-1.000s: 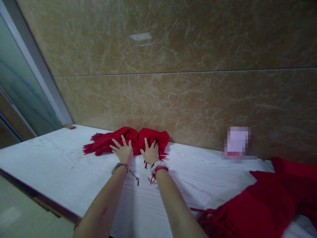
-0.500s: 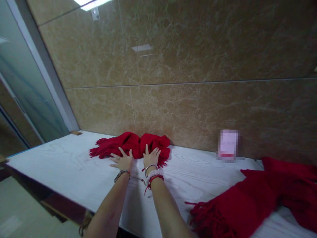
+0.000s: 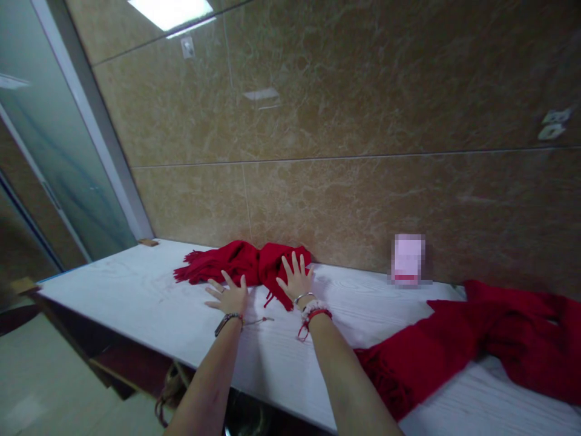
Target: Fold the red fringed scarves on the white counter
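A red fringed scarf (image 3: pixel 238 259) lies bunched near the wall on the white tabletop, its fringe spread to the left and a second fringed end pointing toward me. My left hand (image 3: pixel 230 295) is at the scarf's near edge, palm down with fingers spread. Over the scarf's right part rests my right hand (image 3: pixel 296 277), also flat with fingers apart. Neither hand grips anything. A second red scarf (image 3: pixel 458 339) lies loosely folded at the right, away from both hands, its fringe partly behind my right forearm.
The white table (image 3: pixel 149 303) runs along a brown marble wall (image 3: pixel 345 200). A blurred pink object (image 3: pixel 407 257) stands against that wall. Small brown blocks sit at the table's left end. Beneath the top is an open shelf (image 3: pixel 136 369) with a bag-like thing.
My right hand has moved right across the scarf, and its fingers are spread wider. The scarf's near fringe shows more between my hands. The view has shifted slightly.
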A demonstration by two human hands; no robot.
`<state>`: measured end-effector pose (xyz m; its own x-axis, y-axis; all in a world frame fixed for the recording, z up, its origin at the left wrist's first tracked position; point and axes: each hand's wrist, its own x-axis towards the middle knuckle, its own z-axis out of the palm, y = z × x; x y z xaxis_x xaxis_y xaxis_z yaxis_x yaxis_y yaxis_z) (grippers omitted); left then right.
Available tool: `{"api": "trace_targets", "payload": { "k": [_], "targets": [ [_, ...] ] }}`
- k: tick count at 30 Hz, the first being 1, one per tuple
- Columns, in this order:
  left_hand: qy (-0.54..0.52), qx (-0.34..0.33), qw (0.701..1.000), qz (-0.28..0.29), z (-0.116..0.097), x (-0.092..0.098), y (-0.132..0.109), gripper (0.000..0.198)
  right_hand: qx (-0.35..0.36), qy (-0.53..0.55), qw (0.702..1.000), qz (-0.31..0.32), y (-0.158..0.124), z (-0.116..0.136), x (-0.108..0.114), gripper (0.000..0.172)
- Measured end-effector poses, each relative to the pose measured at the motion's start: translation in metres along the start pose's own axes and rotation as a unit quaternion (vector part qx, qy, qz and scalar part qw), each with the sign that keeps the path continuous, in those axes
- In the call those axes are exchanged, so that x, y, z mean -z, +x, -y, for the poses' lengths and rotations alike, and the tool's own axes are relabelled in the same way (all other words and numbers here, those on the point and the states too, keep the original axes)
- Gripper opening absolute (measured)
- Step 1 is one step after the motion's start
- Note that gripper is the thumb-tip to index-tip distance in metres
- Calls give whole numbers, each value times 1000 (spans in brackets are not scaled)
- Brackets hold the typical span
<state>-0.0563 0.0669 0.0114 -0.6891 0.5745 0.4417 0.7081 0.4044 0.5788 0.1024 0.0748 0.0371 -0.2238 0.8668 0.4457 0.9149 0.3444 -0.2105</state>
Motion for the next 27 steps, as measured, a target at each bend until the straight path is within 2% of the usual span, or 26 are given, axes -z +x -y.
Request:
{"api": "trace_targets", "payload": {
  "k": [4, 8, 17, 23, 27],
  "targets": [
    [-3, -24, 999, 47, 0, 2, 5, 64, 38, 7, 994, 104, -4, -21, 3, 74],
    [5, -70, 995, 72, 1, -1, 8, 65, 14, 29, 984, 174, -8, -19, -9, 83],
    [32, -105, 990, 90, -7, -11, 18, 66, -14, 29, 985, 170, 10, -10, -25, 86],
    [49, -129, 988, 76, -10, -28, 30, 65, -11, 13, 992, 122, 35, -7, -43, 88],
    [55, -143, 984, 89, -13, -39, 39, 65, -14, 8, 995, 101, 52, -5, -55, 89]
  ]
}}
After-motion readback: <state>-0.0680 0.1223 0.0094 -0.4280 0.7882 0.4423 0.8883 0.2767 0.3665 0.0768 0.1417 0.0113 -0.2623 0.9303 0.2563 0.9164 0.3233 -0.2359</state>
